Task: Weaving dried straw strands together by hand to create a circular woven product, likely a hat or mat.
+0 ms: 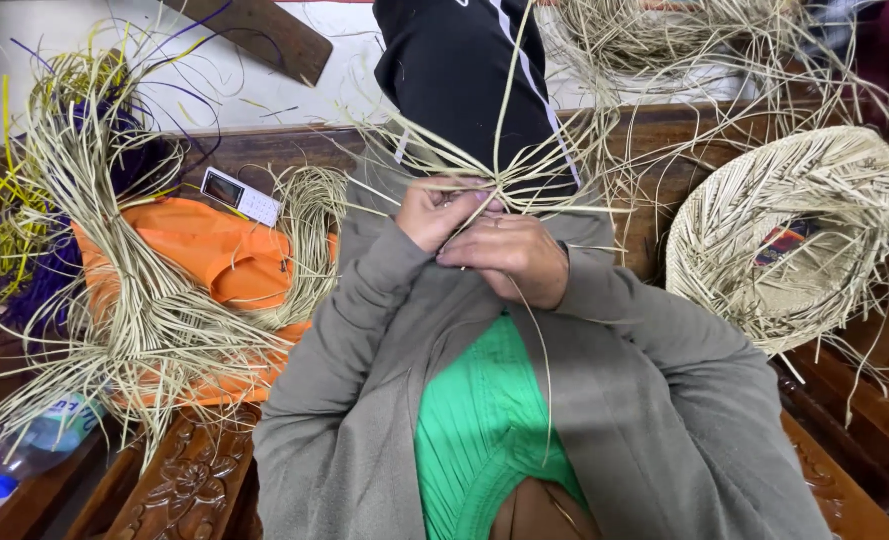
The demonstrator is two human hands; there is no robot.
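Two hands are held close together in front of the chest, and a small bunch of pale straw strips [505, 170] is gripped between them. The left hand [440, 212] is raised a little higher, and its fingers [470, 200] are pinched shut on the strips where they cross. The right hand [513, 258] is laid just under it, with its fingers curled in and closed on the same strips. Both arms are bent at the elbow, and both are covered by grey sleeves [365, 330].

Only a small start seems to have been made on this piece. A little knot of crossed strips is held, and long loose ends are spread out on every side. Most of the weaving looks to be left to do.

One woven straw hat [785, 240] is laid near the right edge of the wooden bench [195, 470], and it looks nearly done, though loose ends are still poking out of it. A big heap of loose straw [135, 300] is piled on an orange cloth [215, 250] at the left side. Purple and yellow strips [25, 230] are mixed in by the far left edge. A small white phone [242, 196] is laid just behind the cloth, and a plastic bottle [35, 440] is seen at the near left corner.
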